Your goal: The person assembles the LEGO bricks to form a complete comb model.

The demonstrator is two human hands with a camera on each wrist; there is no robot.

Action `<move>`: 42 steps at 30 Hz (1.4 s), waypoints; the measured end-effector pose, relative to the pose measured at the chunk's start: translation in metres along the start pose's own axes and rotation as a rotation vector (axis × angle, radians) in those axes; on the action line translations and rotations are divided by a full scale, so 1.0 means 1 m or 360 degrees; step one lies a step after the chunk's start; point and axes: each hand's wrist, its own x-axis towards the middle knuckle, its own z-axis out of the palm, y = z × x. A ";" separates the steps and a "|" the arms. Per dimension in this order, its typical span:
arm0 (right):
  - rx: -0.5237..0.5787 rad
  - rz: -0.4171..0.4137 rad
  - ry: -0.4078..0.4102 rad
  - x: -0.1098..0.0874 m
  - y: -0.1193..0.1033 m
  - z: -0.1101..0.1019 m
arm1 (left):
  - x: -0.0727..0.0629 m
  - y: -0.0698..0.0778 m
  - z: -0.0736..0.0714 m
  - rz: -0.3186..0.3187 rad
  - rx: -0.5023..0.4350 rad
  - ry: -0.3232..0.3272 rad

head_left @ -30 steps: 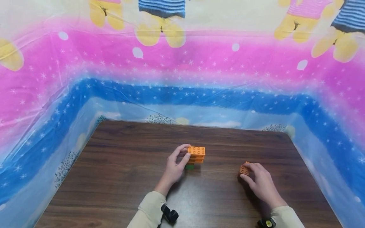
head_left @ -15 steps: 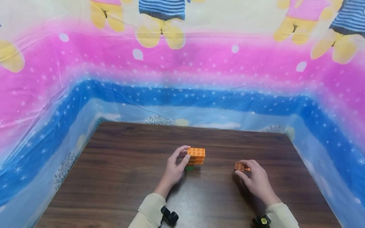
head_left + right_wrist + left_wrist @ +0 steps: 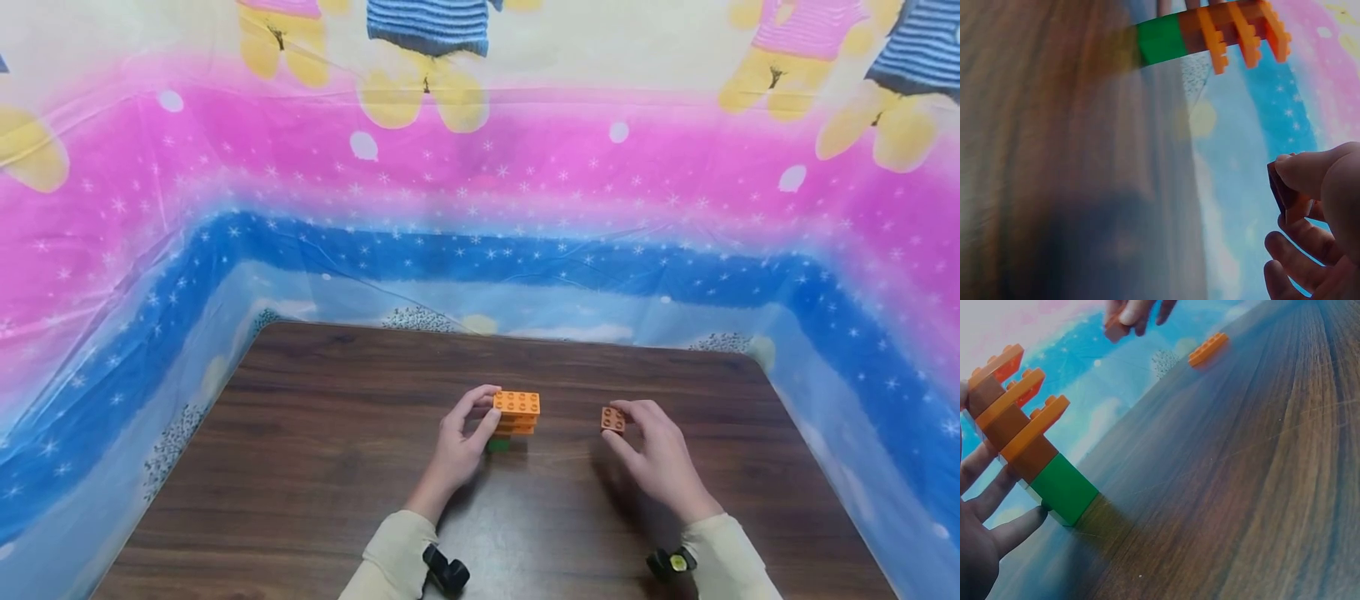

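My left hand (image 3: 459,446) steadies a tower of toy building blocks (image 3: 517,403), thumb and fingers at its left side. The left wrist view shows the tower's green block (image 3: 1066,487) at the bottom, standing on the table, with brown blocks and longer, thinner orange blocks (image 3: 1035,434) alternating above. These orange blocks jut out to the right of the stack. To the right of the tower and apart from it, my right hand (image 3: 663,454) pinches a small brown block (image 3: 612,419) between thumb and fingers, studs up, raised off the table.
Another orange block (image 3: 1209,350) lies on the wooden table (image 3: 315,467), seen in the left wrist view; the right hand covers it in the head view. A printed cloth (image 3: 525,250) hangs around the table's back and sides. Each wrist wears a black camera (image 3: 447,569).
My right hand has carried the brown block leftward and a little farther away, closer to the tower, passing in front of the loose orange block. The left hand and the tower have stayed in place.
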 end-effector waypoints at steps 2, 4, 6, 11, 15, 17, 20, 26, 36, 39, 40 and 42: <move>0.0027 -0.0012 0.0000 0.006 -0.005 -0.001 | 0.000 0.000 0.000 -0.0002 -0.0004 0.0003; 0.0059 -0.0027 -0.0003 0.011 -0.011 -0.002 | -0.001 0.000 0.001 -0.0002 -0.0007 0.0009; 0.0068 -0.0061 0.0008 0.017 -0.016 -0.002 | 0.000 -0.001 0.001 0.0003 -0.0015 0.0014; 0.0073 -0.0118 0.0029 0.026 -0.030 0.000 | 0.000 -0.001 0.002 0.0011 -0.0039 0.0037; 0.0102 -0.0113 0.0004 0.032 -0.041 0.002 | 0.000 0.000 0.003 0.0019 -0.0047 0.0048; 0.0131 -0.0106 -0.0010 0.034 -0.046 0.004 | 0.000 0.000 0.002 0.0019 -0.0054 0.0043; 0.0172 -0.0115 -0.0022 0.038 -0.052 0.005 | -0.001 0.000 0.001 0.0008 -0.0059 0.0026; 0.0261 -0.0198 -0.0022 0.046 -0.063 0.008 | -0.001 -0.001 -0.001 0.0012 -0.0031 0.0002; 0.0304 -0.0179 -0.0075 0.050 -0.077 0.012 | -0.002 0.000 0.001 -0.0005 -0.0021 0.0002; 0.0313 -0.0195 -0.0088 0.052 -0.082 0.013 | -0.001 0.000 0.002 -0.0004 -0.0031 0.0009; 0.0322 -0.0204 -0.0092 0.053 -0.083 0.013 | -0.001 0.000 0.002 0.0000 -0.0033 0.0014; 0.0336 -0.0232 -0.0098 0.055 -0.085 0.014 | 0.000 0.001 0.002 0.0009 -0.0028 0.0021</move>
